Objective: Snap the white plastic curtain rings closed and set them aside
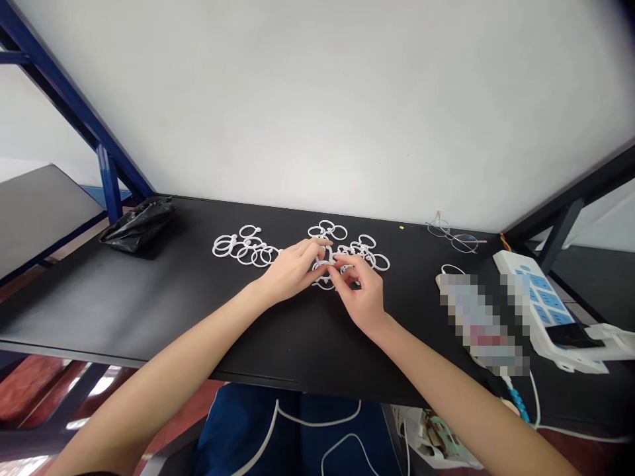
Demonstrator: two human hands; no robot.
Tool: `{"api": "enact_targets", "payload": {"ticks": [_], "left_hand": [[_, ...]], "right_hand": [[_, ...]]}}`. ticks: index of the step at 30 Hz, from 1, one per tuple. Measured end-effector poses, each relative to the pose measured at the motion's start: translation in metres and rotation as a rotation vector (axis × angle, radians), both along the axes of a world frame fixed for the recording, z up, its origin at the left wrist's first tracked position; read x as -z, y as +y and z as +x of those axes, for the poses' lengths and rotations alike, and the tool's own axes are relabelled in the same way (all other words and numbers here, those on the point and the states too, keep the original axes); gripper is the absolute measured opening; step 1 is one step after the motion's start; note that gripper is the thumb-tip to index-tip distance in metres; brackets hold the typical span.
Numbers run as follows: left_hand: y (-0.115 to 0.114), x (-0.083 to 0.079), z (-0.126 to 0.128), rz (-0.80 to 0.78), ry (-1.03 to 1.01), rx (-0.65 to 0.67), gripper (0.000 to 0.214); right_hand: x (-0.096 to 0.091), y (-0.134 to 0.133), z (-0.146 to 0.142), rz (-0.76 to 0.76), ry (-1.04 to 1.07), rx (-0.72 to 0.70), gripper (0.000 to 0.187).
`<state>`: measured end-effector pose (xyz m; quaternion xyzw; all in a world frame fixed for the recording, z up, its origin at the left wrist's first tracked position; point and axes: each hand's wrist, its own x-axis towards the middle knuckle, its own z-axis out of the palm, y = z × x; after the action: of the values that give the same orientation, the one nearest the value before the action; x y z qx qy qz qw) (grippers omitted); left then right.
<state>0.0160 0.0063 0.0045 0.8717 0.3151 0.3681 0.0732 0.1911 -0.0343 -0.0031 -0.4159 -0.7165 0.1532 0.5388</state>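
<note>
My left hand [296,266] and my right hand [361,285] meet over the middle of the black table [198,304]. Between their fingertips is a thin white plastic ring [324,263], pinched from both sides. Other rings lie right under and around it, so which parts belong to the held one is hard to see. Left of my hands spreads a loose group of white rings [252,246] with small knobs on them. Just behind my fingers lies a small cluster of white rings [327,229]. More white rings [380,262] overlap beyond my right hand.
A black plastic bag [139,225] lies at the table's left end. On the right are glasses [464,242], a phone [481,324] with a charging cable [536,396], and a white power strip [540,301]. A white wall [317,119] stands behind; blue metal posts [109,182] rise at left.
</note>
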Motion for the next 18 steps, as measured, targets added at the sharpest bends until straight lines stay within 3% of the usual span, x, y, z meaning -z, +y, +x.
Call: {"api": "enact_targets", "payload": {"ticks": [3,10,18], "left_hand": [[0.0008,0.0014,-0.0004,0.022,-0.005,0.028,0.010],[-0.0007,-0.0019,-0.0010,0.042,-0.018,0.054,0.036],[-0.0013,-0.0037,-0.0009,0.075,0.067,0.061,0.032]], "right_hand": [[-0.0004,-0.0001,-0.0001,0.029,-0.035,0.011,0.006],[0.0005,-0.0009,0.0002,0.048,-0.015,0.006,0.007],[0.0008,-0.0012,0.0008,0.035,0.004,0.008,0.007]]}}
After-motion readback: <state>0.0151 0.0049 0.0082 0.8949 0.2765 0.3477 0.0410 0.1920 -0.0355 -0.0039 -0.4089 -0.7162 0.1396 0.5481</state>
